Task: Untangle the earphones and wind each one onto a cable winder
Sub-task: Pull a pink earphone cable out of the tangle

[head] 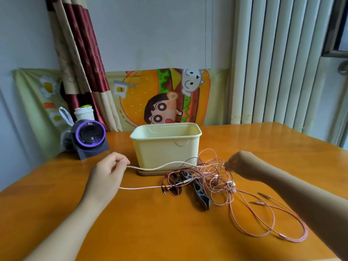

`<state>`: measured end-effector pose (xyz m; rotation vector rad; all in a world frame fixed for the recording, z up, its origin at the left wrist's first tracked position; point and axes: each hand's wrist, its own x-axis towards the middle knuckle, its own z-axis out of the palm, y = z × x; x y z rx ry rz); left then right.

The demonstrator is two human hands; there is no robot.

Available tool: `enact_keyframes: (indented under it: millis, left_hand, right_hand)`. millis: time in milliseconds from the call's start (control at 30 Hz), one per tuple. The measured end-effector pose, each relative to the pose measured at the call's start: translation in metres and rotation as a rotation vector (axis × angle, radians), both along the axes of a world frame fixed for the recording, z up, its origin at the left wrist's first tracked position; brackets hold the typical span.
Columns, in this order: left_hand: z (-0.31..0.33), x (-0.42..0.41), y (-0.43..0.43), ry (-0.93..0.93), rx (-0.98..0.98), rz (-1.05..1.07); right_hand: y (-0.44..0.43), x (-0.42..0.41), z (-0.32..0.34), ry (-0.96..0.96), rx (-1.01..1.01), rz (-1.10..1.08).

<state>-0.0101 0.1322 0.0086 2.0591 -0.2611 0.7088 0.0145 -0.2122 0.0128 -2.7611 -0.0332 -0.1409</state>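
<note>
Glossy orange wooden table [169, 232] fills the lower view, its far edge meeting a pale wall hung with a cartoon burger cloth [163, 95] and a striped red and cream curtain [82, 59]. White ribbed panels [278, 59] stand at the right. The near half of the tabletop is bare, and there is open surface to the far right as well.

At the middle, near the back, sits a cream plastic tub [165, 146] with rounded corners and no lid, resting on a thin wooden base [150, 173]. To its left, at the table's left edge, is a dark grey gadget with a purple ring around a glassy dome [90, 137], and behind it a white cup [84, 113].

Just in front of the tub lies a loose tangle of thin earphone cables [212, 178] (pink, reddish and dark strands crossing one another), with long pink loops [267, 221] trailing toward the right front. Two dark, bone-shaped cable winders [200, 194] lie under and beside the tangle, with small metal plugs [163, 191] next to them.

The left hand [107, 174] pinches a pale cord [165, 165] between thumb and curled fingers, drawn out leftward from the tangle. The right hand [237, 163] is closed around a bunch of pink strands at the tangle's right edge, lifted slightly above the table.
</note>
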Motion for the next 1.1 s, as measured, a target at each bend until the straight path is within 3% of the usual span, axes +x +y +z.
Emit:
enact_keyframes:
  millis: [167,300,400,533,600,700,800,900,967,1100]
  left_hand:
    - [-0.022,0.007,0.009,0.326,0.228,-0.106]
    - [-0.033,0.013,0.013,0.339,0.383,-0.024]
    - [-0.034,0.014,0.007,0.376,0.542,0.021]
    - [-0.034,0.013,-0.005,0.592,0.762,0.007]
    - [-0.032,0.014,-0.011,0.592,0.877,0.048]
    - [-0.022,0.008,-0.031,0.301,0.845,0.15]
    - [-0.008,-0.009,-0.068,-0.04,0.641,0.014]
    - [-0.001,-0.014,-0.104,-0.14,0.559,-0.121]
    - [-0.001,-0.003,-0.117,-0.036,0.511,-0.159]
    - [-0.012,0.024,-0.128,0.403,0.445,-0.281]
  right_hand:
    - [-0.002,-0.006,0.016,-0.195,0.559,-0.09]
    - [-0.006,-0.008,0.029,-0.22,1.119,-0.225]
    - [0.002,-0.005,0.03,-0.184,1.302,-0.248]
    - [0.013,-0.008,0.03,-0.119,1.421,-0.221]
    - [0.012,-0.01,0.03,-0.078,1.431,-0.178]
    - [0.012,-0.01,0.031,-0.016,1.375,-0.079]
    - [0.017,-0.008,0.034,0.065,1.352,0.003]
    - [0.024,-0.008,0.038,0.102,1.246,0.075]
    - [0.027,-0.01,0.042,0.118,1.17,0.132]
    - [0.023,-0.015,0.047,0.171,1.212,0.21]
